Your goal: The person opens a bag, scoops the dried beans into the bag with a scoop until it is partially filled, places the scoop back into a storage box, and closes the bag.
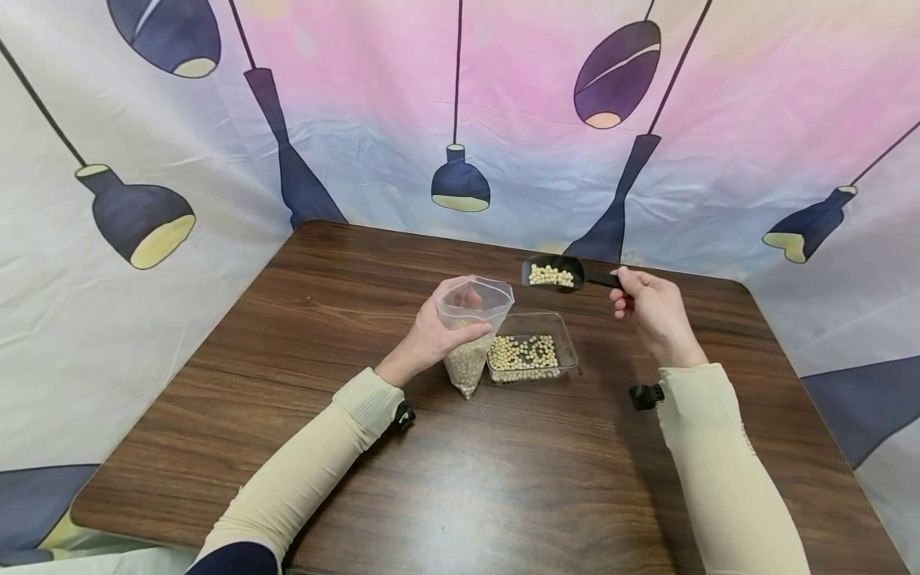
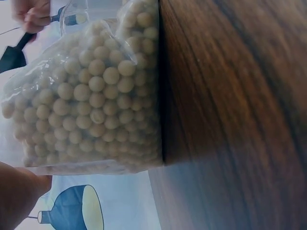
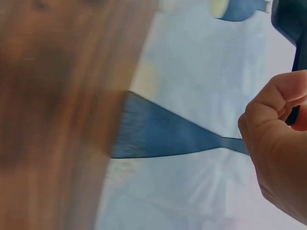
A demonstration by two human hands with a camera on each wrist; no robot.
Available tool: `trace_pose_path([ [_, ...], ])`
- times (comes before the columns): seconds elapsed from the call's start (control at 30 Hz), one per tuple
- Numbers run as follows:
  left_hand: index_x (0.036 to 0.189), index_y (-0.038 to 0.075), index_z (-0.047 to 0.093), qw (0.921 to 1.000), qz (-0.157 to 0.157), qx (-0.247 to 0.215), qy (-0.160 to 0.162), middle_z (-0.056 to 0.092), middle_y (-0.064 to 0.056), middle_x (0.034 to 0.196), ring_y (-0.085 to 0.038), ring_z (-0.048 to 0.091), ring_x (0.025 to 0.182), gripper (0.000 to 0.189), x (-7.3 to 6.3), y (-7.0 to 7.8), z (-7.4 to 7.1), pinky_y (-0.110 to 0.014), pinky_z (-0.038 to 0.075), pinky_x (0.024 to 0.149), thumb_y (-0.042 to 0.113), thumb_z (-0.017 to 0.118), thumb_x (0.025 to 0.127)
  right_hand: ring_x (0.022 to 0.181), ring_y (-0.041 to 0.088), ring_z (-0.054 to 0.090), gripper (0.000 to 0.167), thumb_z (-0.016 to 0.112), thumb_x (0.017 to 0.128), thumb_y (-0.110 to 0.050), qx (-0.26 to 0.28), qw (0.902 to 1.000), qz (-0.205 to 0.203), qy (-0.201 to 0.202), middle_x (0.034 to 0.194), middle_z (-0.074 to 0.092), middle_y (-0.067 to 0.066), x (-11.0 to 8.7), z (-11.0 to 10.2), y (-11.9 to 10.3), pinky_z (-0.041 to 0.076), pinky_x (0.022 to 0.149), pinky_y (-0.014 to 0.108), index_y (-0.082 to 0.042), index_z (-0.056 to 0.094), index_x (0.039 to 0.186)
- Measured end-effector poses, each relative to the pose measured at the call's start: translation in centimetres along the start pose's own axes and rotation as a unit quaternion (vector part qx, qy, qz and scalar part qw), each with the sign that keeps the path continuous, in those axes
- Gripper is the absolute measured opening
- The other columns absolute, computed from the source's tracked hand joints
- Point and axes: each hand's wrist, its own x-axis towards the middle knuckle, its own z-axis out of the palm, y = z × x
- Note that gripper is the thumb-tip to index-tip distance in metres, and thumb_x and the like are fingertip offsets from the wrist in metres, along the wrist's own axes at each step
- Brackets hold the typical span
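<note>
My left hand (image 1: 437,326) holds a clear plastic bag (image 1: 469,363) near its open mouth, thumb and fingers curled round it. The bag stands on the table, filled in its lower part with pale round beans (image 2: 96,91). A black scoop (image 1: 564,272) carrying a small heap of the same beans is held by its handle in my right hand (image 1: 656,313). It hangs level in the air, just right of the bag's mouth and above a clear rectangular container (image 1: 568,339). More beans lie in that container, close beside the bag. In the right wrist view only part of the scoop (image 3: 290,21) shows.
A dark wooden table (image 1: 446,495) lies beneath everything. Behind it and at the sides hangs a cloth backdrop (image 1: 388,176) printed with lamps. A small black wrist camera (image 1: 645,396) is fastened at the right cuff, another black device (image 1: 405,414) at the left.
</note>
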Motion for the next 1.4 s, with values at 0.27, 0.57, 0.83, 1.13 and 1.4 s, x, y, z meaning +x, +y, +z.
trace_pose_path([
  [0.27, 0.139, 0.004, 0.045, 1.0, 0.004, -0.004, 0.006, 0.057, -0.023, 0.116, -0.036, 0.056, 0.111, 0.068, 0.4, -2.1, -0.1, -0.039, 0.045, 0.092, -0.002, 0.076, 0.079, 0.065, 0.01, 0.056, 0.035, 0.061, 0.096, -0.029, -0.029, 0.9933, -0.111, 0.011, 0.073, 0.063, 0.002, -1.4, 2.2, -3.0, 0.051, 0.059, 0.021, 0.001, 0.06, 0.113],
  [0.57, 0.138, 0.005, 0.046, 0.9999, 0.003, -0.007, 0.009, 0.058, -0.019, 0.115, -0.031, 0.057, 0.109, 0.068, 0.3, -2.2, -0.1, -0.043, 0.046, 0.093, -0.001, 0.077, 0.079, 0.061, 0.011, 0.059, 0.028, 0.065, 0.093, -0.025, -0.044, 0.9835, -0.175, 0.017, 0.072, 0.066, 0.005, -2.6, 4.5, -5.1, 0.052, 0.055, 0.022, 0.0, 0.065, 0.106],
  [0.83, 0.137, -0.004, 0.044, 0.9998, -0.018, 0.0, 0.008, 0.057, -0.023, 0.118, -0.031, 0.057, 0.107, 0.066, -0.1, 0.4, 0.1, -0.036, 0.047, 0.091, -0.004, 0.075, 0.079, 0.056, 0.012, 0.059, 0.02, 0.066, 0.093, -0.021, -0.057, 0.9723, -0.225, 0.03, 0.069, 0.065, 0.005, -3.2, 5.2, -6.2, 0.052, 0.051, 0.022, -0.003, 0.066, 0.102],
  [1.13, 0.136, -0.005, 0.044, 0.9998, -0.002, -0.02, 0.009, 0.057, -0.027, 0.113, -0.03, 0.056, 0.104, 0.066, -0.1, 0.1, 0.1, -0.031, 0.047, 0.09, -0.006, 0.075, 0.078, 0.058, 0.012, 0.06, 0.024, 0.066, 0.093, -0.022, -0.074, 0.9639, -0.252, 0.041, 0.068, 0.065, 0.006, -3.6, 5.2, -6.9, 0.051, 0.051, 0.021, 0.0, 0.067, 0.102],
  [1.4, 0.137, -0.004, 0.044, 0.9999, -0.01, -0.01, 0.008, 0.056, -0.027, 0.115, -0.033, 0.056, 0.106, 0.066, -0.2, 0.3, 0.0, -0.035, 0.046, 0.09, -0.003, 0.076, 0.079, 0.058, 0.013, 0.06, 0.023, 0.066, 0.092, -0.02, -0.07, 0.9566, -0.279, 0.045, 0.068, 0.065, 0.006, -3.8, 5.3, -7.5, 0.05, 0.051, 0.021, 0.0, 0.067, 0.101],
])
